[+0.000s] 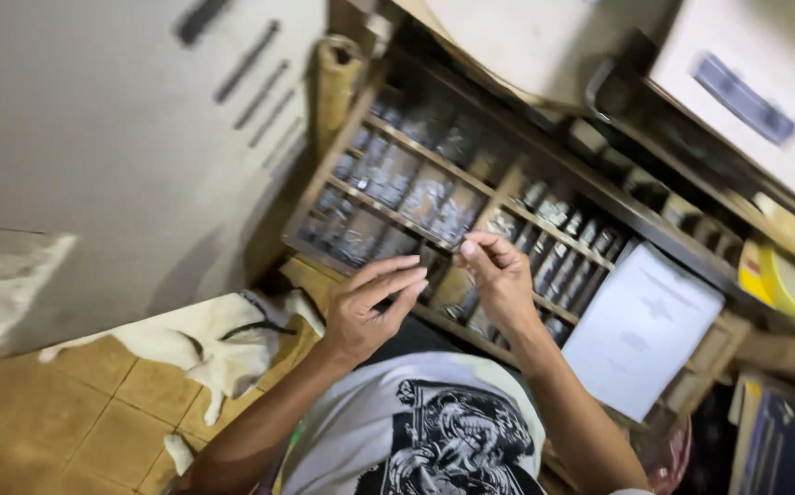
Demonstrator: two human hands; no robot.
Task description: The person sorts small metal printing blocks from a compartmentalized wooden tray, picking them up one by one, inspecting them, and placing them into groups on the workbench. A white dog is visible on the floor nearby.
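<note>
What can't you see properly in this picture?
- Head view: what the right hand pinches is too small to tell.
- Left hand: its palm faces away, so anything inside is hidden.
- Metal pieces in the wooden tray: blurred.
- White animal on the floor: head hidden.

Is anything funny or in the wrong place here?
A white sheet of paper lies tilted over the right end of the wooden compartment tray, covering some slots. A white dog lies on the tiled floor beside it. Nothing looks spilled or broken.
</note>
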